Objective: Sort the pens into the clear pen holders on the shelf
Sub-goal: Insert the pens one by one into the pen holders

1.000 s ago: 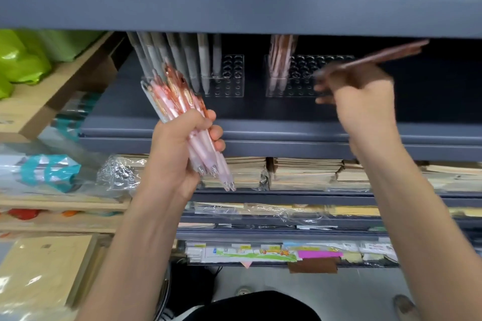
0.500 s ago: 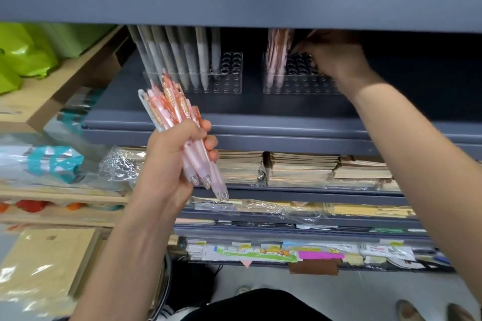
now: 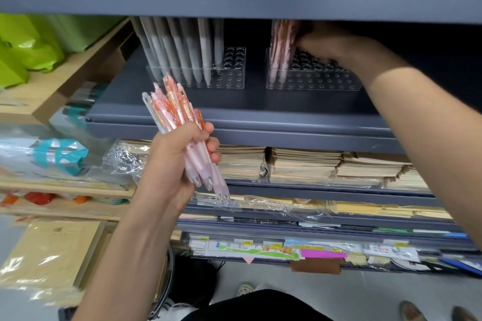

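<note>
Clamping pen bundle (image 3: 172,107) in left grip (image 3: 172,164) as ready stock. Reaching right grip (image 3: 339,47) over holder (image 3: 326,83), beside standing pens (image 3: 283,44), likely seating one; cannot tell whether clamped.

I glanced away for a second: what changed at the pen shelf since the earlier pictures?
The right hand, holding one pink pen in the air a second ago, has moved in to the pink pens standing in the right holder; whether it has let go is hidden. The left hand grips its bundle of pens as before; the grey pens stayed put.
</note>
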The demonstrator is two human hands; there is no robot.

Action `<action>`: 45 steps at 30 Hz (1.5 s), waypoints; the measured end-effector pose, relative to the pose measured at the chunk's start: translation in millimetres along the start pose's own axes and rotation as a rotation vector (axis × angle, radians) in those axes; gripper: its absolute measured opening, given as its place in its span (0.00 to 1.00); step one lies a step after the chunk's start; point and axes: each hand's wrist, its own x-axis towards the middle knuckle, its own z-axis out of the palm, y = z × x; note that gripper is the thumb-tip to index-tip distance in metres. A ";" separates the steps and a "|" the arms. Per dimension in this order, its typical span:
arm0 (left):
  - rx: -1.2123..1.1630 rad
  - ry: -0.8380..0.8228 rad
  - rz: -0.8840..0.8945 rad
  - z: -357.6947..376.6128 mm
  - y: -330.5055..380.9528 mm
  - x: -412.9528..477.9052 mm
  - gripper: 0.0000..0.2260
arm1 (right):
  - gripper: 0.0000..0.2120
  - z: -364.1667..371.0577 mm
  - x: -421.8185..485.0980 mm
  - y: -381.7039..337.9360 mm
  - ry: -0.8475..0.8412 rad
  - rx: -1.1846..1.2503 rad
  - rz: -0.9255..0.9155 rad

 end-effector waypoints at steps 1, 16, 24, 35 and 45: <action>0.003 -0.004 -0.001 0.3 -0.4 -0.2 0.16 | 0.11 -0.4 0.4 0.8 0.022 0.004 -0.001; 0.013 -0.066 -0.042 4.0 -0.2 3.8 0.17 | 0.26 13.3 4.7 22.6 0.127 0.048 0.029; -0.025 -0.072 -0.073 8.7 3.8 4.8 0.13 | 0.04 7.5 -71.2 14.4 0.382 0.336 0.088; -0.104 -0.089 -0.028 24.6 -4.6 13.0 0.08 | 0.09 88.2 -229.6 -22.0 -0.303 1.056 0.196; -0.250 0.090 -0.024 57.3 -16.2 13.1 0.06 | 0.06 93.0 -228.5 -11.1 -0.076 1.188 0.176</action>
